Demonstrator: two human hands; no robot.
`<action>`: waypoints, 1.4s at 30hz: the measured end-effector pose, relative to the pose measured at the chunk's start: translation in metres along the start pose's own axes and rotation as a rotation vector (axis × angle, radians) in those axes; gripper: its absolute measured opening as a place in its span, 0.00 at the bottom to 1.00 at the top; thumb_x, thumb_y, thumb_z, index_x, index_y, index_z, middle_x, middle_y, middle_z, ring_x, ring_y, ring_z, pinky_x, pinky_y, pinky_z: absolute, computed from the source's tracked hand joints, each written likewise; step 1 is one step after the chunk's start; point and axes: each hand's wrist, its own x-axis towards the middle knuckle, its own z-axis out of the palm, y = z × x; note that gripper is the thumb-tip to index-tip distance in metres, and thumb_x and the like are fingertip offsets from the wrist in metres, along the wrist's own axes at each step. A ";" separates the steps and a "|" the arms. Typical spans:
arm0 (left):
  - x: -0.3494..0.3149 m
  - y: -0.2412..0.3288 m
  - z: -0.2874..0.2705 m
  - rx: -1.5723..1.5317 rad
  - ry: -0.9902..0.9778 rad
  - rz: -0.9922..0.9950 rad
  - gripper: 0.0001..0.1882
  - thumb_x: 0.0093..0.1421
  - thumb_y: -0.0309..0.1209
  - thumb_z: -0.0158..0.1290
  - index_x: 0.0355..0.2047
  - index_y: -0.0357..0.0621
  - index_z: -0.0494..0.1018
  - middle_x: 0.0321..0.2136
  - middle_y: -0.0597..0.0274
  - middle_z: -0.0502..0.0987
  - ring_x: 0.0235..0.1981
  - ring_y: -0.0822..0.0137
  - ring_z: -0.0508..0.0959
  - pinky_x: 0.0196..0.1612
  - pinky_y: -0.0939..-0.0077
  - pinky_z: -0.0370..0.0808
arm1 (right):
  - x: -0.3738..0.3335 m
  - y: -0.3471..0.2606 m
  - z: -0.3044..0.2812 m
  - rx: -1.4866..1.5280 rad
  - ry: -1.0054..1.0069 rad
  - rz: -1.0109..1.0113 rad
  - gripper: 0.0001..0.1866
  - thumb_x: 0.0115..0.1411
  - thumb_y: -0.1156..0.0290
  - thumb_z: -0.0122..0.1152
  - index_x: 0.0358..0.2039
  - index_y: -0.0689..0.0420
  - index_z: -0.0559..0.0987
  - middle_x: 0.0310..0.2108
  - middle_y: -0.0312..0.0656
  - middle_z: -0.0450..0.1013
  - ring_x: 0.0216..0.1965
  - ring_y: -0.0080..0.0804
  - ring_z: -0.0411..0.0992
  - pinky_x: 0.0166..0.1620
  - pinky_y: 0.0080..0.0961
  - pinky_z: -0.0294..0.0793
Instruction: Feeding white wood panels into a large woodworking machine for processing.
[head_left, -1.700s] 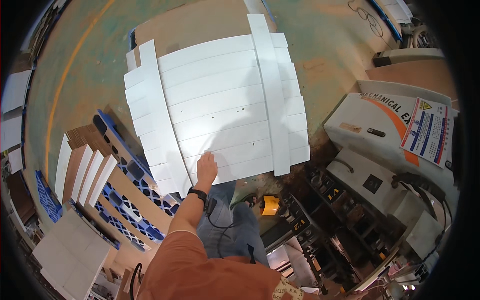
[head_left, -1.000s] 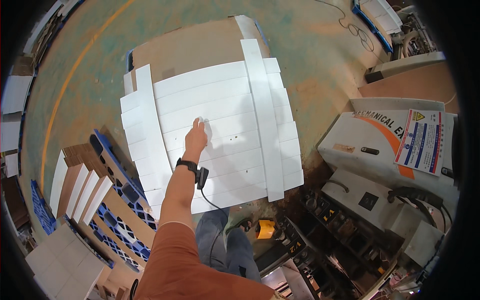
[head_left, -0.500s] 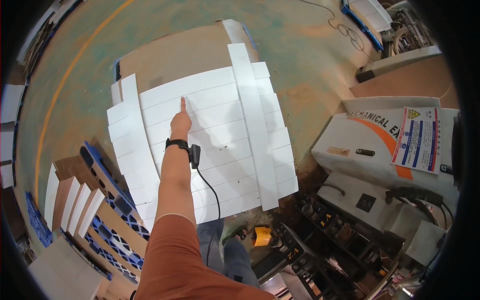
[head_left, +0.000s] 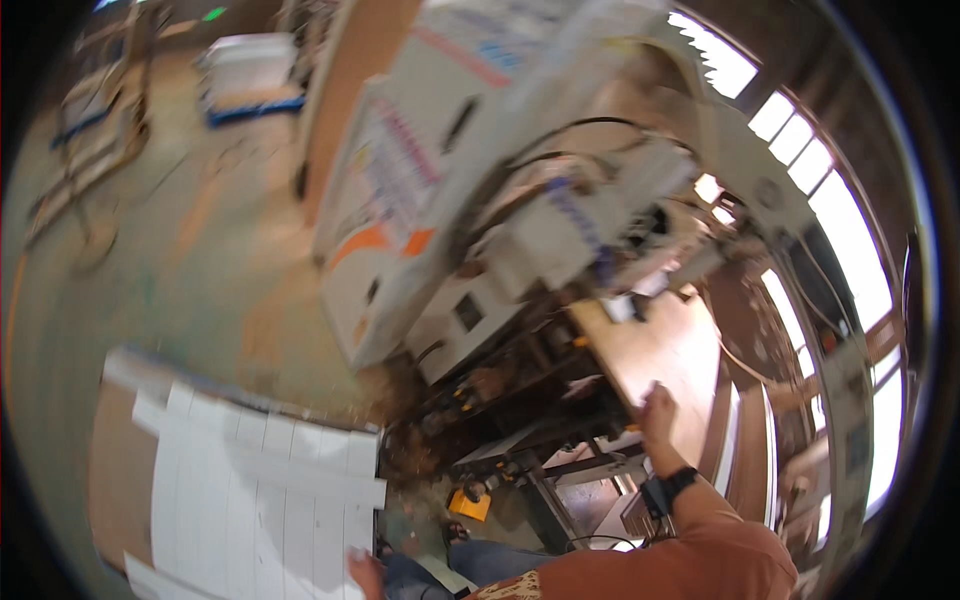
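My right hand (head_left: 656, 412) is raised at the right, in front of a light wooden board (head_left: 650, 350). A black band with a small device (head_left: 668, 490) sits on that wrist. Whether the hand touches the board cannot be told, and motion smears its fingers. My left hand (head_left: 366, 574) shows only in part at the lower edge, beside the stack of white panels (head_left: 270, 500); its fingers are blurred as well. Nothing can be made out in either hand.
A large white machine (head_left: 400, 240) with an orange stripe stands ahead, its dark lower frame (head_left: 510, 400) open to the side. A yellow pedal (head_left: 469, 504) lies near my feet. Long boards (head_left: 745, 440) stand at the right, and a white stack on a blue pallet (head_left: 255, 105) stands far left.
The view has swung right, so the white panels are now at lower left. An arm was stretched over them with one finger pointing; now my right arm reaches toward the light board.
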 end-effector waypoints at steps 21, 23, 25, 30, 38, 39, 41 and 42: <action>-0.292 0.397 0.247 -0.138 -0.916 0.482 0.10 0.52 0.34 0.49 0.30 0.41 0.66 0.20 0.64 0.67 0.24 0.70 0.69 0.27 0.77 0.68 | -0.052 0.107 -0.341 -0.664 0.313 0.605 0.48 0.37 0.53 0.62 0.53 0.59 0.48 0.51 0.55 0.51 0.50 0.52 0.55 0.48 0.41 0.59; -0.280 0.400 0.314 -0.129 -1.150 0.374 0.08 0.53 0.33 0.48 0.29 0.42 0.65 0.23 0.61 0.69 0.26 0.65 0.72 0.29 0.75 0.70 | -0.068 0.099 -0.352 -0.567 0.216 0.635 0.50 0.36 0.53 0.62 0.53 0.61 0.45 0.44 0.58 0.60 0.43 0.51 0.63 0.45 0.35 0.63; -0.260 0.401 0.365 -0.104 -1.042 0.314 0.08 0.53 0.33 0.47 0.28 0.43 0.64 0.22 0.60 0.70 0.24 0.65 0.72 0.27 0.75 0.71 | -0.077 0.089 -0.355 -0.507 0.234 0.648 0.46 0.37 0.56 0.62 0.52 0.64 0.49 0.41 0.56 0.63 0.42 0.48 0.65 0.44 0.33 0.64; -0.253 0.396 0.444 -0.073 -0.864 0.274 0.10 0.52 0.34 0.47 0.29 0.42 0.63 0.20 0.60 0.69 0.21 0.66 0.72 0.22 0.77 0.72 | -0.081 0.115 -0.371 0.001 0.280 0.483 0.27 0.44 0.64 0.59 0.41 0.67 0.65 0.31 0.48 0.70 0.33 0.36 0.70 0.36 0.27 0.68; -0.303 0.382 0.481 -0.300 -0.550 0.401 0.20 0.49 0.27 0.49 0.39 0.36 0.54 0.18 0.60 0.68 0.19 0.64 0.73 0.19 0.79 0.70 | -0.036 0.034 -0.361 0.599 0.236 0.496 0.15 0.49 0.72 0.54 0.36 0.67 0.69 0.28 0.41 0.69 0.28 0.25 0.68 0.31 0.21 0.67; -0.295 0.383 0.482 -0.417 -0.521 0.486 0.18 0.48 0.24 0.50 0.38 0.35 0.56 0.19 0.60 0.67 0.19 0.64 0.73 0.18 0.79 0.70 | -0.022 0.036 -0.347 0.633 0.201 0.459 0.15 0.49 0.71 0.53 0.35 0.68 0.69 0.28 0.41 0.70 0.28 0.25 0.68 0.31 0.21 0.67; -0.274 0.385 0.478 -0.511 -0.601 0.443 0.13 0.46 0.19 0.50 0.32 0.32 0.60 0.20 0.58 0.68 0.21 0.65 0.73 0.21 0.80 0.72 | 0.006 0.029 -0.319 0.679 0.138 0.408 0.15 0.50 0.71 0.53 0.35 0.68 0.70 0.29 0.41 0.70 0.28 0.26 0.68 0.31 0.20 0.68; -0.262 0.383 0.471 -0.529 -0.568 0.447 0.13 0.46 0.19 0.50 0.32 0.32 0.60 0.20 0.58 0.68 0.21 0.65 0.73 0.21 0.80 0.72 | 0.024 0.023 -0.301 0.697 0.103 0.392 0.15 0.50 0.70 0.53 0.35 0.69 0.70 0.29 0.41 0.70 0.28 0.26 0.68 0.32 0.20 0.68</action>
